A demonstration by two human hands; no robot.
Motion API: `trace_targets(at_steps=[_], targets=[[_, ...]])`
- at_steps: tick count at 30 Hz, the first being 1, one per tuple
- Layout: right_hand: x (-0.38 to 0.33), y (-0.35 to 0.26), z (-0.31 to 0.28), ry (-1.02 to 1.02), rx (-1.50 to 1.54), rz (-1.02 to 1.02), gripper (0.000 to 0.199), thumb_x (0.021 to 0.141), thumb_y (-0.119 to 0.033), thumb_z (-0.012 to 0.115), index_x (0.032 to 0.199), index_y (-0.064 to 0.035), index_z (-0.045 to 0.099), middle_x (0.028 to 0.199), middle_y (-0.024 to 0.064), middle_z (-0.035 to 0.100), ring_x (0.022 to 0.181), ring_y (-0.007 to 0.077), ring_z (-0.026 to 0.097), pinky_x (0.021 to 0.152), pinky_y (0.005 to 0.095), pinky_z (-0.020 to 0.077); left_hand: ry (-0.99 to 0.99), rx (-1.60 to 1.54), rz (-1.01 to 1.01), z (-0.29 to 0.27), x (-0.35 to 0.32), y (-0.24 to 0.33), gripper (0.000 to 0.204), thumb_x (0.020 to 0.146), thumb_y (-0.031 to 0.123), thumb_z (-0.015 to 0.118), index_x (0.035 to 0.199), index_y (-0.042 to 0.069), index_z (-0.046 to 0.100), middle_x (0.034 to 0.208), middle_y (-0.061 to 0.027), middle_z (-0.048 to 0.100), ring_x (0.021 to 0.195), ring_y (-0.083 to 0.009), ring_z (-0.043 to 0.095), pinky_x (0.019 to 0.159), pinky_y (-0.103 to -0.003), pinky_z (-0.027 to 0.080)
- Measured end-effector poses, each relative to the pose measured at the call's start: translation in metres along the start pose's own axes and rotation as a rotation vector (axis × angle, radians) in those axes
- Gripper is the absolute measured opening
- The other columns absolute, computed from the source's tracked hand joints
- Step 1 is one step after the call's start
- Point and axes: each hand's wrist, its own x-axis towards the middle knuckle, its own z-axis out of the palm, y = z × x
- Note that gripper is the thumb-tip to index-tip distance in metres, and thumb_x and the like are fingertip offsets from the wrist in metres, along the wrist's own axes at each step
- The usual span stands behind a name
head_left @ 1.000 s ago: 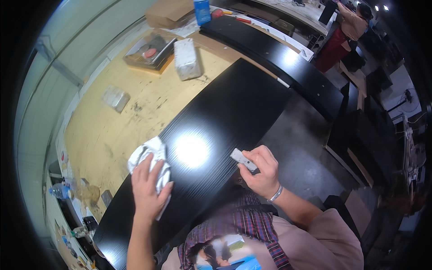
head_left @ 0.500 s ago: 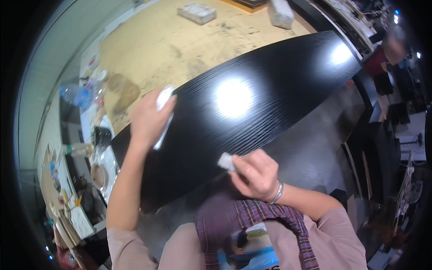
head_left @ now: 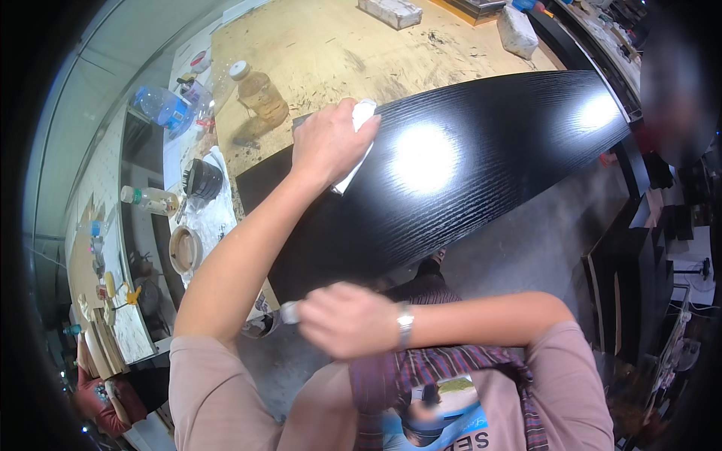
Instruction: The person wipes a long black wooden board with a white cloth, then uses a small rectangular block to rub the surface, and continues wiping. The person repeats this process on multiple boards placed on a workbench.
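A long, glossy black wood-grain panel (head_left: pixel 519 165) lies diagonally before me, its surface catching two bright light reflections. My left hand (head_left: pixel 327 146) is closed around a folded white cloth (head_left: pixel 356 143) at the panel's far long edge, toward its left end. Lower down, my right hand (head_left: pixel 350 322), blurred by motion, pinches a small whitish wad (head_left: pixel 289 313). That wad is near the panel's near left corner; whether it touches the panel I cannot tell.
Beneath the panel is a stained yellowish tabletop (head_left: pixel 316 52) with an amber bottle (head_left: pixel 262 98) on it. A clear water bottle (head_left: pixel 162 109), black tub (head_left: pixel 203 179) and tape roll (head_left: pixel 185 249) stand at left. Wrapped blocks (head_left: pixel 517 34) lie at the back. People are at far left and right.
My left hand with the cloth has moved right and farther along the panel's far edge. My right hand has swung left with its wad. The whole view has shifted somewhat.
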Motion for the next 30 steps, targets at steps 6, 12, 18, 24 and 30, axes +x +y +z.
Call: trace_targets(at_steps=[6, 12, 18, 24, 30], targets=[[-0.018, 0.014, -0.038, -0.011, -0.113, 0.055, 0.027, 0.071, -0.014, 0.07, 0.094, -0.0006, 0.068, 0.081, 0.0024, 0.052, 0.069, 0.0149, 0.055, 0.059, 0.028, 0.0413, -0.002, -0.031, -0.017, -0.004, 0.001, 0.01, 0.053, 0.097, 0.05, 0.056, 0.124, 0.006, 0.069, 0.115, -0.0191, 0.074, 0.109, -0.0386, 0.069, 0.095, -0.048, 0.053], [-0.061, 0.044, -0.099, 0.125, -0.207, 0.413, 0.02, 0.074, -0.005, 0.074, 0.09, -0.0026, 0.063, 0.082, 0.0095, 0.06, 0.069, 0.0261, 0.061, 0.058, 0.0387, 0.0512, 0.051, -0.027, -0.023, -0.003, -0.001, 0.011, 0.048, 0.096, 0.048, 0.06, 0.124, 0.011, 0.069, 0.115, -0.0171, 0.074, 0.109, -0.0396, 0.068, 0.094, -0.049, 0.053], [-0.193, 0.12, -0.231, 0.452, -0.663, 1.078, 0.02, 0.077, 0.0, 0.076, 0.096, 0.0015, 0.069, 0.081, 0.0127, 0.058, 0.074, 0.0299, 0.062, 0.064, 0.0413, 0.0502, 0.075, -0.001, -0.039, 0.002, -0.001, 0.013, 0.051, 0.096, 0.048, 0.061, 0.128, 0.009, 0.068, 0.119, -0.0174, 0.073, 0.112, -0.0393, 0.067, 0.095, -0.048, 0.052], [-0.166, 0.117, -0.218, 0.323, -0.534, 0.877, 0.021, 0.078, -0.006, 0.077, 0.098, -0.0044, 0.071, 0.093, 0.0106, 0.065, 0.082, 0.0323, 0.065, 0.074, 0.0406, 0.0545, 0.198, -0.123, 0.095, 0.008, 0.003, 0.003, 0.041, 0.099, 0.032, 0.062, 0.13, 0.006, 0.066, 0.116, -0.0216, 0.072, 0.108, -0.0406, 0.068, 0.093, -0.047, 0.052], [-0.214, 0.177, -0.289, 0.389, -1.009, 1.175, 0.021, 0.083, -0.007, 0.077, 0.104, -0.0038, 0.075, 0.093, 0.006, 0.069, 0.088, 0.0229, 0.067, 0.08, 0.0374, 0.0552, 0.458, -0.128, 0.588, -0.001, -0.025, 0.043, 0.04, 0.083, 0.012, 0.075, 0.122, 0.003, 0.069, 0.104, -0.0171, 0.072, 0.092, -0.0357, 0.071, 0.08, -0.043, 0.057]])
